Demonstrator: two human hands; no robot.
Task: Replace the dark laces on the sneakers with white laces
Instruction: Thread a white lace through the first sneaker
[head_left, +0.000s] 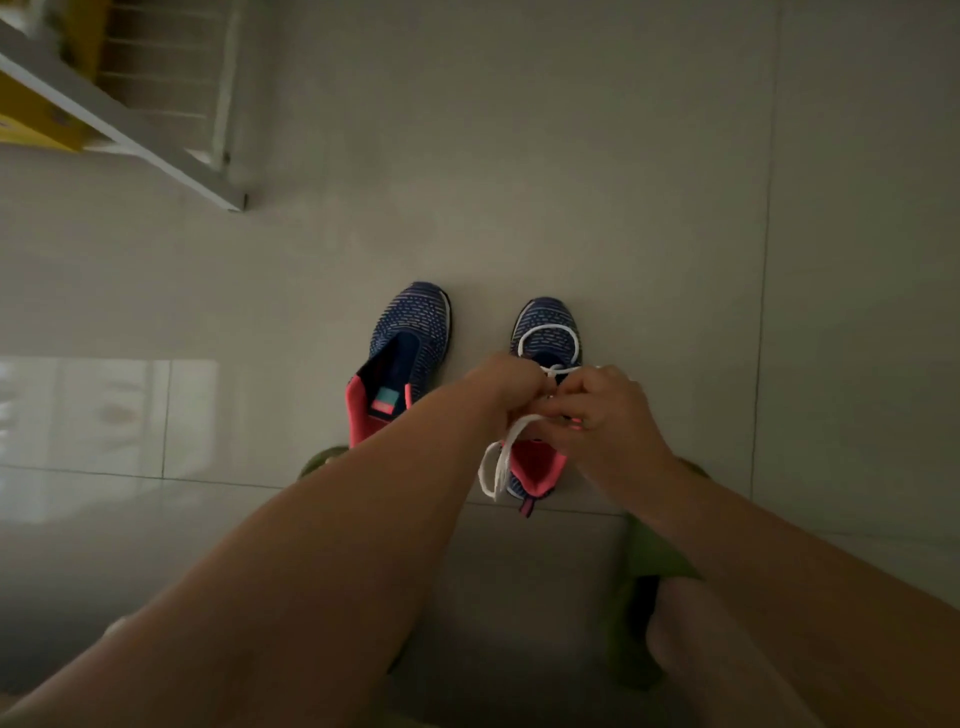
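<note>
Both hands, left (511, 387) and right (602, 410), pinch a white lace (501, 462) over the right sneaker (548, 332), partly laced. Left sneaker (410, 348) lies laceless, not yet done.

2 sneakers (410, 353) side by side on the floor (649, 208), hands above the right one.

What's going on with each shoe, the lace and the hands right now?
Left shoe: on the floor, no lace.
Right shoe: on the floor, partly laced in white.
White lace: threaded at the toe, ends hanging loose.
Left hand: pinching the lace.
Right hand: pinching the lace.
</note>
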